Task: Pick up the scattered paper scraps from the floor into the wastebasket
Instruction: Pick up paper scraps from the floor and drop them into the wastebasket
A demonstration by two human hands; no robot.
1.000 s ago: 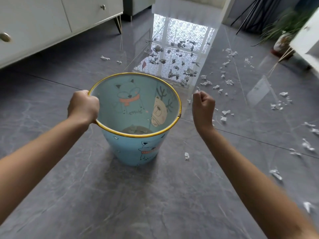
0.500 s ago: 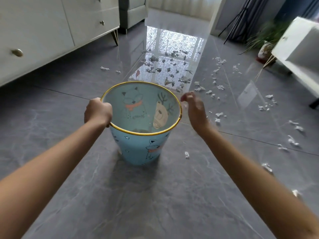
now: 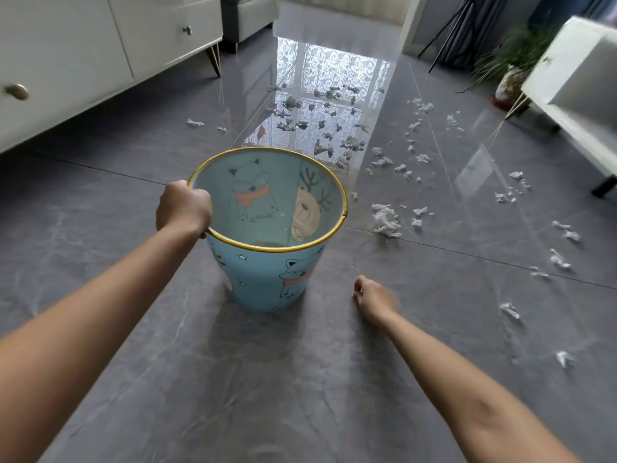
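Observation:
A light-blue wastebasket with a gold rim and cartoon animals stands on the grey tiled floor. My left hand grips its rim on the left side. My right hand is down at the floor just right of the basket's base. Its fingers are curled over the spot where a small paper scrap lay, and the scrap is hidden under them. A bigger crumpled wad lies right of the rim. Several white paper scraps are strewn over the floor beyond and to the right.
A white cabinet on thin legs runs along the left. A white table and a potted plant stand at the far right. A grey armchair is at the back. More scraps lie at the right.
My right hand left the basket's rim, where it had opened, and dropped to the floor beside the base, covering the small scrap. My left hand kept hold of the rim.

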